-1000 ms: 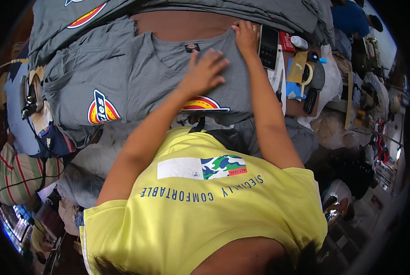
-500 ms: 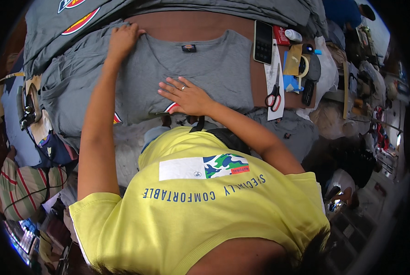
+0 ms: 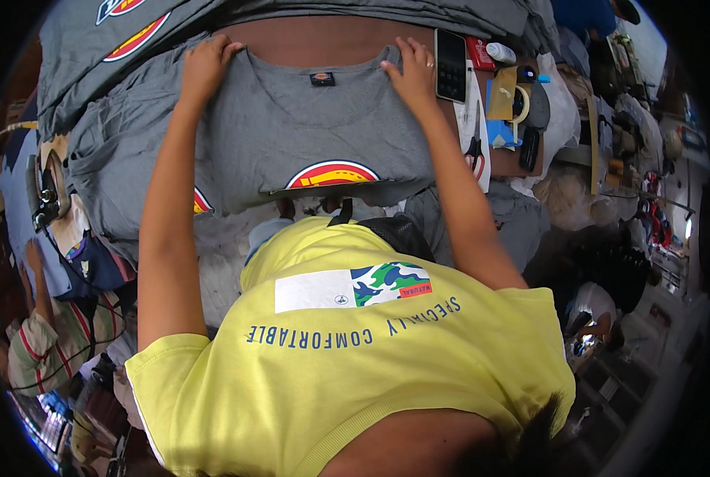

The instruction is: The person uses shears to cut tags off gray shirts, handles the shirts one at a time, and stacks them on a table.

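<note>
A grey T-shirt [image 3: 323,131] lies spread on the brown tabletop [image 3: 315,40], its neckline toward the far side. A dark label [image 3: 322,79] shows inside the neck, and part of a red and yellow print [image 3: 332,173] shows at the near edge. My left hand [image 3: 205,70] is closed on the shirt's left shoulder, thumb toward the collar. At the other shoulder my right hand [image 3: 413,75], wearing a ring, pinches the cloth between thumb and fingers; the fabric bunches there.
More grey shirts [image 3: 291,12] lie along the far side and at left. Right of the shirt are a phone [image 3: 450,65], scissors [image 3: 474,149] on white paper and a tape roll [image 3: 520,103]. An iron [image 3: 46,191] stands at far left, near another person's arm [image 3: 41,286].
My right hand has moved from the shirt's near middle up to its right shoulder and closed there, uncovering the print. My left hand stays at the left shoulder.
</note>
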A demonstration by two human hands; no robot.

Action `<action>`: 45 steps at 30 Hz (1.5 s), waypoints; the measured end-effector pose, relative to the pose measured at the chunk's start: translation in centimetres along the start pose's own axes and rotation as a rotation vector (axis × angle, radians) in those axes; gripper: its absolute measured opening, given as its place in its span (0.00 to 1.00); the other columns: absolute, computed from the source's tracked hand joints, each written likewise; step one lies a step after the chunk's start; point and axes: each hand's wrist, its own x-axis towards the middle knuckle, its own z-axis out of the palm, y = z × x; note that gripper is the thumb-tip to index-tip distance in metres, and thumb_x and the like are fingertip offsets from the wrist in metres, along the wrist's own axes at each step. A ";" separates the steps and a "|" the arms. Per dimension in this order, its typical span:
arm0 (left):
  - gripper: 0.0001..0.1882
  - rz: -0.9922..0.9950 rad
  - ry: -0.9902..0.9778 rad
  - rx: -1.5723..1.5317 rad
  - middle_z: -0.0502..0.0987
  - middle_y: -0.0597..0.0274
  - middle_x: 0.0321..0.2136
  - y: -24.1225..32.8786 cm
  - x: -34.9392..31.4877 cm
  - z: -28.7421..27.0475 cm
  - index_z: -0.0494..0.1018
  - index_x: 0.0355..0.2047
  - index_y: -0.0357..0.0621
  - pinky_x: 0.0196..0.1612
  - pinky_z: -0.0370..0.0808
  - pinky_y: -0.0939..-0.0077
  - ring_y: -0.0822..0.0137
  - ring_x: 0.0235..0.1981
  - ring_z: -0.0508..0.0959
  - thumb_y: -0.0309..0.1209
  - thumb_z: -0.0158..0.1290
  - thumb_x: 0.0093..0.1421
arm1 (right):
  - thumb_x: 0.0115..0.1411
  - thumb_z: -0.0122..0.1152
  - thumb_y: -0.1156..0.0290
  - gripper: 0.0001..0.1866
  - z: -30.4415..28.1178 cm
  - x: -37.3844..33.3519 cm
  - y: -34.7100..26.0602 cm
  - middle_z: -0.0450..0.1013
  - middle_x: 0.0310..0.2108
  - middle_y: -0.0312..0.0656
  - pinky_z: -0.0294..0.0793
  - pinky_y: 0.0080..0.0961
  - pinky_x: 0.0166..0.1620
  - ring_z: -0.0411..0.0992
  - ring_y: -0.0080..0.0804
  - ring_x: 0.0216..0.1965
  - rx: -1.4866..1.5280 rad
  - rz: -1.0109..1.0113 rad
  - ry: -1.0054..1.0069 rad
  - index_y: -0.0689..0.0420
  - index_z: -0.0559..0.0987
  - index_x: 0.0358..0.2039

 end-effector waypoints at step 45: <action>0.24 -0.852 -0.233 -0.315 0.72 0.49 0.36 10.7 -28.2 -7.9 0.70 0.37 0.35 0.42 0.67 0.66 0.53 0.39 0.72 0.43 0.59 0.48 | 0.47 0.65 0.73 0.14 -9.7 -24.1 3.8 0.72 0.33 0.36 0.69 0.20 0.38 0.69 0.23 0.35 0.900 0.777 -0.885 0.62 0.76 0.35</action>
